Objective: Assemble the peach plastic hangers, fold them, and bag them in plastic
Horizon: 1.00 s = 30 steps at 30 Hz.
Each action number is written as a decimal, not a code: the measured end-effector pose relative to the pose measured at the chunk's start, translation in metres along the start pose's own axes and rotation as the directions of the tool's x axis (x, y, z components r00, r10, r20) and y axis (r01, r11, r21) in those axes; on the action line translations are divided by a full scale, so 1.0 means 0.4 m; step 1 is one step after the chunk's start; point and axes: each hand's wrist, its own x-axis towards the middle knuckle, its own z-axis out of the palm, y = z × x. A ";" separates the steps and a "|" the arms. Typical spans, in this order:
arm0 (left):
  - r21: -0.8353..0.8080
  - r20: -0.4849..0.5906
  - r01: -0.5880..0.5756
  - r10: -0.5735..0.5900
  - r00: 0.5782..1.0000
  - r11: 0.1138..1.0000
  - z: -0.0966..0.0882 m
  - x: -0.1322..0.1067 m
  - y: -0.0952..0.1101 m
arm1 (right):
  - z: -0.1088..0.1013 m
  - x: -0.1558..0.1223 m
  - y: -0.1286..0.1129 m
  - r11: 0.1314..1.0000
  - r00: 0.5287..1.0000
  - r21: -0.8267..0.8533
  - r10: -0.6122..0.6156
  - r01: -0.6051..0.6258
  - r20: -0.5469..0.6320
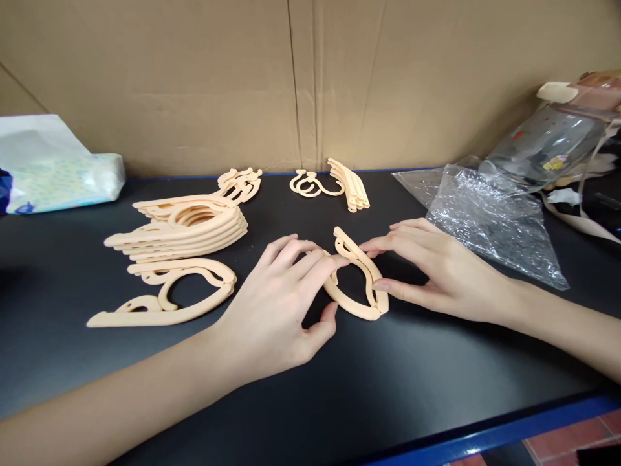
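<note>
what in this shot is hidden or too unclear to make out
Head view:
- Beige plastic hanger: its left end is hidden under the left hand fingers.
- Stack of beige hangers: count unclear, layers overlap.
- White tissue pack: cut off by the left edge.
- Clear bottle: label too small to read.

A: Left hand (pixel 281 304)?
B: Palm down, fingers bent forward, thumb drawn under in a pinch.
A: Right hand (pixel 436 272)?
B: Low, fingers stretched leftward, spread loosely, thumb beneath. Both forearms bare.
</note>
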 end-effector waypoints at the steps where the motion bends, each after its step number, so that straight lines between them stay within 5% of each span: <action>1: 0.004 -0.003 -0.014 0.014 1.000 1.000 0.000 0.000 0.001 | -0.001 0.000 -0.001 1.000 1.000 0.004 0.001 -0.001 0.003; 10: -0.050 0.013 -0.020 0.021 1.000 0.999 0.002 -0.004 0.003 | 0.003 -0.002 -0.013 0.990 0.995 0.136 -0.057 0.045 0.081; 16: -0.112 0.025 -0.007 0.010 1.000 0.994 0.015 -0.005 -0.005 | 0.013 -0.006 -0.013 0.981 0.989 0.191 0.007 -0.036 0.150; 24: -0.173 0.209 0.028 0.009 0.978 0.984 -0.008 0.005 -0.002 | 0.003 -0.009 -0.002 0.991 0.994 0.124 0.032 -0.044 0.100; 30: -0.017 0.299 -0.026 0.030 0.954 1.000 -0.058 0.000 0.007 | -0.001 -0.009 0.001 0.992 0.999 0.119 0.026 -0.030 0.037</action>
